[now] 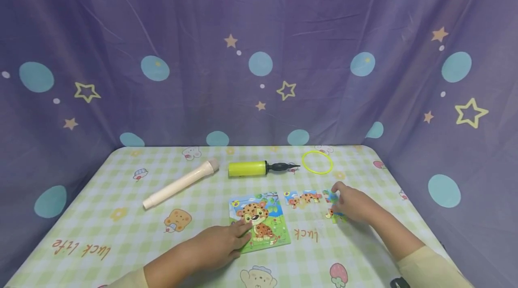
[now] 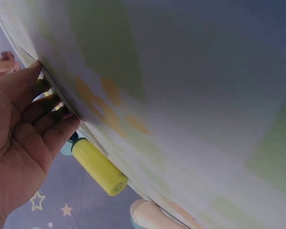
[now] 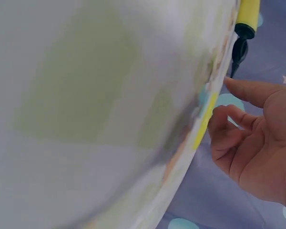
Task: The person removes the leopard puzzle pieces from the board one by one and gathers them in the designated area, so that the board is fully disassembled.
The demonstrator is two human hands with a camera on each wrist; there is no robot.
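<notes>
A square puzzle board [image 1: 264, 220] with a cartoon leopard picture lies on the table. My left hand [image 1: 220, 244] rests on its left part, fingertips over the picture; in the left wrist view the fingers of that hand [image 2: 31, 112] meet the board's thin edge. To the right, my right hand [image 1: 352, 202] reaches down over some loose puzzle pieces [image 1: 333, 216], partly covering them. In the right wrist view a gap shows between the digits of that hand [image 3: 250, 136], and no piece is seen held. More loose pieces [image 1: 310, 197] lie between this hand and the board.
Behind the board lies a yellow and black hand pump [image 1: 247, 168]. A yellow ring [image 1: 317, 162] is at the back right, a pale microphone-shaped stick [image 1: 180, 185] at the left. A dark object [image 1: 399, 283] shows at the bottom right. Purple curtain [image 1: 259, 18] hangs behind the checked tablecloth [image 1: 133, 234].
</notes>
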